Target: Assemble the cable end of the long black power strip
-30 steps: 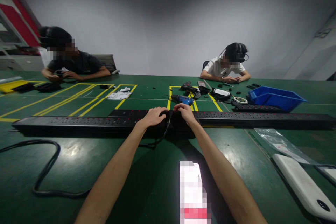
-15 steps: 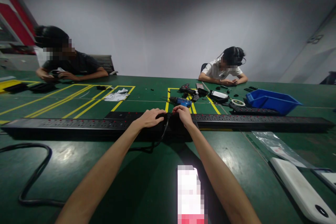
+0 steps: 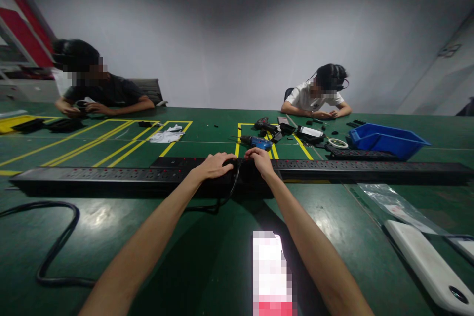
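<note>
A long black power strip [image 3: 111, 176] with rows of sockets lies across the table in front of me. Behind it, a second black power strip [image 3: 370, 169] stretches to the right. My left hand [image 3: 215, 166] rests over the front strip near its right end, fingers and thumb on either side of its top. Close by, my right hand [image 3: 260, 160] has thumb and fingertips pinched together above the strips; whatever is between them is too small to make out. A black cable [image 3: 234, 185] passes between my hands and curves down to the table.
Beyond the strips lie a blue cordless drill [image 3: 259, 143], a second drill [image 3: 267, 126], a roll of tape [image 3: 337, 143] and a blue bin [image 3: 388, 142]. Nearer are a phone [image 3: 272, 266], a white device [image 3: 425, 264] and a thick cable [image 3: 55, 252]. Two people sit opposite.
The whole view has shifted slightly to the right. Both hands stay in nearly the same place on the strips, with the right fingertips still pinched.
</note>
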Demonstrator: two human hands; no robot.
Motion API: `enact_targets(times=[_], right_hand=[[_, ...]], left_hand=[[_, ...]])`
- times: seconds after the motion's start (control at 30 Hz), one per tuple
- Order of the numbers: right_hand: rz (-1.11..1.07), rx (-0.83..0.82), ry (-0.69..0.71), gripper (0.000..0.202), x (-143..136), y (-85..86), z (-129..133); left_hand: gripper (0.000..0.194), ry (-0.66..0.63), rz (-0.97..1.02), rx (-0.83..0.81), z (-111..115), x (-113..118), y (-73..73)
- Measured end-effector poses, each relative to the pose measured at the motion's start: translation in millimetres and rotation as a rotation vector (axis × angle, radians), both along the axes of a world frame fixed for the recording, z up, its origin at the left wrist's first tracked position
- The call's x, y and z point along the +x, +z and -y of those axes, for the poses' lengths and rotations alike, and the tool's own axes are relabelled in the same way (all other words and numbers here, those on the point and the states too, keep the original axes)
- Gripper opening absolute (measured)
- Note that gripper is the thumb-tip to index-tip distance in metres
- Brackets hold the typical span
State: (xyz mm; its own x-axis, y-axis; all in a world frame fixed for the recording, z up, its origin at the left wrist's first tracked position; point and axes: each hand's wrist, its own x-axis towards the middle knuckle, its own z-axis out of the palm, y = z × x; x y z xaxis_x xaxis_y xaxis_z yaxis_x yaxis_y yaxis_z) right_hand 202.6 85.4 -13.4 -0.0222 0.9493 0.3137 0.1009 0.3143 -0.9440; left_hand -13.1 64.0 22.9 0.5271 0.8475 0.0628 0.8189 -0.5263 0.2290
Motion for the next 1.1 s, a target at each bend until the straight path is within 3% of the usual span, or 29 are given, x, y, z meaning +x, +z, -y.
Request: enact_targets(times=[0.43, 0.9, 1.0, 1.1], right_hand=[[-0.021, 0.011, 0.011, 0.023, -1, 4.3, 5], [-0.029, 0.010, 0.005, 0.022, -1, 3.3, 3], [0.003, 0.034, 0.048, 0.026, 0, 4.1, 4], [0.162, 0.093, 0.182, 0.042, 0, 8.3, 12]], left_hand=[[0.044, 0.002, 0.044, 0.051, 0, -3, -8.0], [0.041, 0.015, 0.029, 0.016, -4, -1, -5.6], [0.040, 0.014, 0.032, 0.034, -6, -1, -8.1], [0.041, 0.027, 0.040, 0.046, -7, -1, -10.7]])
